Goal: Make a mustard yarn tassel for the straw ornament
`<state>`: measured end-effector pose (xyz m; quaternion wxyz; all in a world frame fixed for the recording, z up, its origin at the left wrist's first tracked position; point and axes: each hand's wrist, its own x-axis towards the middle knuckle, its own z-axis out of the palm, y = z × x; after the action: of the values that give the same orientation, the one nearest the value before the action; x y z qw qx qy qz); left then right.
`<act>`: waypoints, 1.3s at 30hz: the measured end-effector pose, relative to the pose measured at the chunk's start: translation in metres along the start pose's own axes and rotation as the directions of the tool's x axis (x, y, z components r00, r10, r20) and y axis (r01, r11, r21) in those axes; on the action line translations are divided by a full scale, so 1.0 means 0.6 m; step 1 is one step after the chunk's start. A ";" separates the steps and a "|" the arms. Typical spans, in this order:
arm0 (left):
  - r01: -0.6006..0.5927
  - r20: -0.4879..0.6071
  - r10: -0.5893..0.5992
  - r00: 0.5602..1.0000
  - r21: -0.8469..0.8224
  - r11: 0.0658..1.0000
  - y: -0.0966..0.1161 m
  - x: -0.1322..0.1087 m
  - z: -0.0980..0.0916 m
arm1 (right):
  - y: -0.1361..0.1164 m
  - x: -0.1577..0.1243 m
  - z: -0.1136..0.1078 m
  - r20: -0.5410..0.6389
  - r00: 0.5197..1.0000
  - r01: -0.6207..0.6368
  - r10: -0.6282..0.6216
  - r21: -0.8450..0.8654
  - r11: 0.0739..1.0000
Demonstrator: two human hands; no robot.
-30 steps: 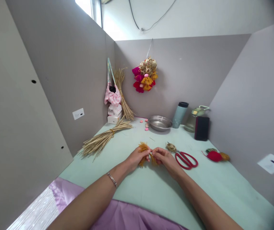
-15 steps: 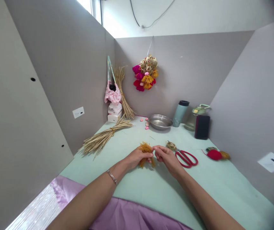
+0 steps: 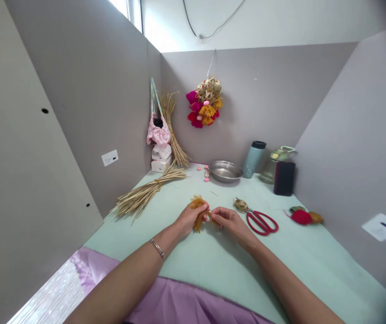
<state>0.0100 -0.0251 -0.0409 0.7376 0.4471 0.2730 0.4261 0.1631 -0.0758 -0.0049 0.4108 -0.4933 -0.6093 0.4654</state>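
Note:
My left hand (image 3: 188,218) pinches a mustard-yellow yarn tassel (image 3: 200,211) just above the pale green tabletop (image 3: 233,265). My right hand (image 3: 229,221) meets it from the right, its fingertips closed on the tassel's strands. Both hands work close together at the table's middle. A thin bracelet (image 3: 158,249) sits on my left wrist.
Red-handled scissors (image 3: 262,222) and a small woven straw ball (image 3: 240,205) lie right of my hands. A red pompom (image 3: 301,217), a steel bowl (image 3: 225,171), a teal tumbler (image 3: 254,159), a straw bundle (image 3: 145,194) and hanging tassels (image 3: 204,103) stand around. Grey partition walls enclose the table.
Both hands have shifted slightly with the tassel; my right fingers moved lower along its strands, and the tassel is now more gathered between the hands.

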 end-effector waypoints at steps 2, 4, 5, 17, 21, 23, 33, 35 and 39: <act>0.001 -0.018 0.000 1.000 0.007 1.000 0.000 0.000 0.000 | 0.003 0.002 -0.005 -0.039 0.999 0.006 -0.007 -0.011 1.000; 0.007 -0.016 -0.007 1.000 0.022 1.000 0.002 -0.002 0.003 | 0.006 0.004 -0.010 -0.079 0.997 0.009 -0.010 -0.019 1.000; 0.011 -0.008 -0.011 1.000 0.032 0.999 0.003 -0.004 0.004 | 0.008 0.005 -0.012 -0.095 0.995 0.008 -0.010 -0.020 1.000; 0.046 0.066 -0.051 0.997 0.066 0.997 0.009 -0.012 0.011 | 0.010 0.006 -0.009 -0.075 0.997 -0.004 0.004 -0.002 1.000; 0.055 0.052 -0.057 0.997 0.035 0.998 0.004 -0.002 0.003 | 0.006 0.001 -0.004 0.038 0.999 -0.020 0.020 -0.013 1.000; 0.057 0.042 -0.058 0.997 0.020 0.998 0.003 0.001 -0.001 | 0.006 -0.002 -0.001 0.116 0.993 -0.033 0.036 -0.027 0.999; 0.055 0.074 -0.061 0.995 0.081 0.995 0.007 -0.012 0.009 | -0.003 -0.007 -0.012 -0.004 1.000 0.004 -0.004 -0.095 0.995; 0.064 0.111 -0.075 0.991 0.101 0.993 0.007 -0.014 0.011 | -0.003 -0.006 -0.011 0.022 1.000 -0.001 0.002 -0.082 0.997; 0.060 0.127 -0.072 0.989 0.094 0.994 0.006 -0.012 0.010 | 0.003 -0.002 -0.010 0.001 1.000 0.003 -0.003 -0.047 0.999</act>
<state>0.0099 -0.0330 -0.0347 0.7467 0.4973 0.2581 0.3586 0.1695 -0.0760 -0.0051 0.3995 -0.5017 -0.6211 0.4504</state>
